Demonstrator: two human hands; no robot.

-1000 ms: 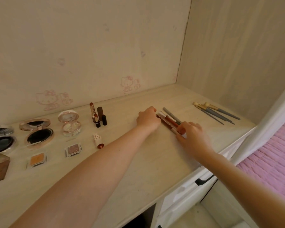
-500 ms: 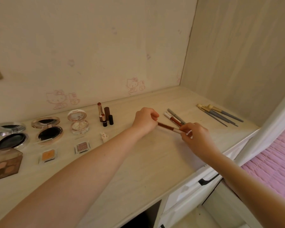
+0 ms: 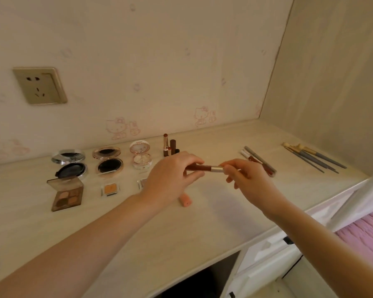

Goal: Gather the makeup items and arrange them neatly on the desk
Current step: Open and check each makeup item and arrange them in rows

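Left hand: My left hand curls its thumb and fingers around the brown end of a lip gloss tube.
Right hand: My right hand pinches the tube's silver end between thumb and fingertips; my other fingers are loosely bent.
Tube: I hold it roughly level between both hands, lifted off the desk and touching nothing else.
Below my left hand: A small pink stick lies on its side on the desk, close to my wrist.
Pencils: A bunch of pencils lies side by side just beyond my right hand, which partly hides it.
Brushes: Grey-handled brushes lie together at the far right, well apart from the pencils.
Lipsticks: A few lipsticks stand upright near the wall, behind my left hand.
Compacts: Three open round cases sit in a row on the left: a silver compact, a rose-gold compact and a pink compact.
Front row: An open eyeshadow palette lies in front of the silver compact, with a small orange pan to its right. A second small pan is half hidden by my left hand.
Wall: A socket is on the upper left, and faint cat stickers sit low above the desk.
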